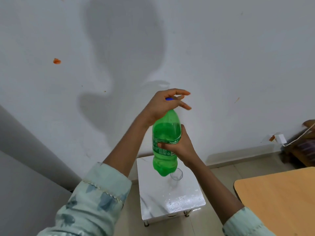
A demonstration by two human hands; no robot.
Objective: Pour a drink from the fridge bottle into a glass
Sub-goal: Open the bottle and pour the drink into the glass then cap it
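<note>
Uncapping step: right hand [177, 147] grips bottle [166, 133] mid-body; left hand [163, 104] pinches cap [169, 99]. Next: tilt over glass [176, 174], 6 o'clock below, on counter [170, 198].

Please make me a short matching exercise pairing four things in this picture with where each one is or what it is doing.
Things:
1. left hand
2. right hand
3. glass
4. green bottle

Places or states:
A. stands empty on the small white table
B. held upright in the air
C. closed over the blue cap
D. wrapped round the label

Pairs: 1-C, 2-D, 3-A, 4-B
</note>
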